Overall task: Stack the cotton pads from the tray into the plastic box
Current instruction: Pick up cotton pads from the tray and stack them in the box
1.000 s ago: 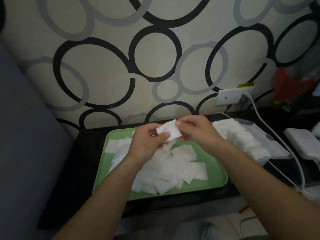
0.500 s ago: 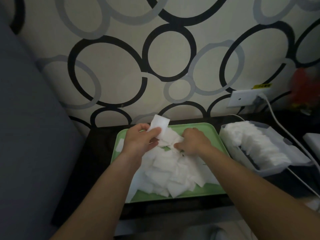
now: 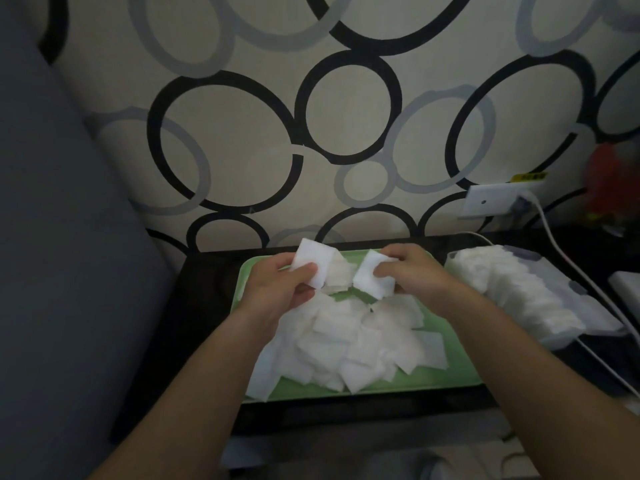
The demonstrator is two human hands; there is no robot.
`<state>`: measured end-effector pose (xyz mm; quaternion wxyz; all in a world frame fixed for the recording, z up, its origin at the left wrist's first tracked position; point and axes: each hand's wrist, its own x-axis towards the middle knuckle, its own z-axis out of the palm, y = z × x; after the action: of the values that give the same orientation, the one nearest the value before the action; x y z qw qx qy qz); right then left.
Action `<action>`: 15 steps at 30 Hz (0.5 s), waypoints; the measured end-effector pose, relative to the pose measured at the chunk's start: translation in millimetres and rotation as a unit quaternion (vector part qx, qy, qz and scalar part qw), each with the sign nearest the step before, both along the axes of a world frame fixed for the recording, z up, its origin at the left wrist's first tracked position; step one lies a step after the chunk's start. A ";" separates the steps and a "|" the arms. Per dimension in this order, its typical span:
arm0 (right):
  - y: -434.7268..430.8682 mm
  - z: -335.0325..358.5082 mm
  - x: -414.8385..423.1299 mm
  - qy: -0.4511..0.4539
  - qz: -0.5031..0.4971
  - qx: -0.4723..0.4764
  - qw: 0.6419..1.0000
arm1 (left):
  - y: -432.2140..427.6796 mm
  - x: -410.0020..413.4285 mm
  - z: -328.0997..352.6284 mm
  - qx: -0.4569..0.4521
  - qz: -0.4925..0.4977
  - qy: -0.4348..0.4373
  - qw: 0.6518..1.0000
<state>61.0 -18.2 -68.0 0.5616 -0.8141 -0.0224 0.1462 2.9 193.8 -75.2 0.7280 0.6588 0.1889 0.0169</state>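
Loose heap of white cotton pads (image 3: 349, 344) across the middle and near part of a green tray (image 3: 450, 381), overlapping at all angles. Above the far end of the heap, one pad (image 3: 311, 263) pinched between thumb and fingers of the left hand (image 3: 277, 292), lifted clear of the pile. Just beside it, a second pad (image 3: 370, 282) grasped in the curled fingers of the right hand (image 3: 412, 275). Held pieces close together, with a narrow gap between.

To the right of the tray, just beside its edge, a clear plastic box (image 3: 595, 320) with a long row of pads (image 3: 512, 292) packed on edge inside. Tray and box both on a dark table (image 3: 207, 306).

Behind, wallpaper (image 3: 242, 133) with black and grey rings. On it, a white wall socket (image 3: 491, 200), with a white cable (image 3: 554, 244) running down past the box. Grey cushion (image 3: 69, 237) at far left; blurred red thing (image 3: 609, 181) at far right.
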 end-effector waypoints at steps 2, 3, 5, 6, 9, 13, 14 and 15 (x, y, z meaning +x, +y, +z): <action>-4.1 3.9 -1.1 0.017 0.016 0.050 0.998 | -3.4 0.3 0.3 0.006 0.002 0.000 1.000; -5.5 5.1 -1.9 0.029 0.019 0.080 0.996 | -5.4 0.4 -0.1 0.007 0.002 0.001 1.000; -7.6 6.3 -2.3 0.049 0.028 0.135 0.989 | -10.2 0.5 0.3 0.007 0.002 0.003 1.000; -8.1 5.8 -2.0 0.054 0.040 0.155 0.986 | -12.5 0.6 0.4 0.006 -0.001 0.004 1.000; -10.5 1.7 -2.0 0.047 0.098 0.185 0.977 | -20.5 1.5 0.4 0.015 -0.028 0.001 1.000; -9.4 -0.4 -2.8 0.045 0.126 0.213 0.968 | -31.2 0.0 5.4 0.022 -0.067 -0.026 0.997; -8.6 -0.4 -3.1 0.044 0.122 0.217 0.967 | -34.2 -1.0 7.2 0.016 -0.080 -0.032 0.996; -8.1 -0.5 -3.1 0.043 0.118 0.218 0.968 | -36.7 -2.2 8.9 0.010 -0.093 -0.036 0.995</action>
<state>57.9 -26.3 -68.5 0.7049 -0.6562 -0.1260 0.2380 0.7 157.1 -66.3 0.7259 0.6799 0.1004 -0.0249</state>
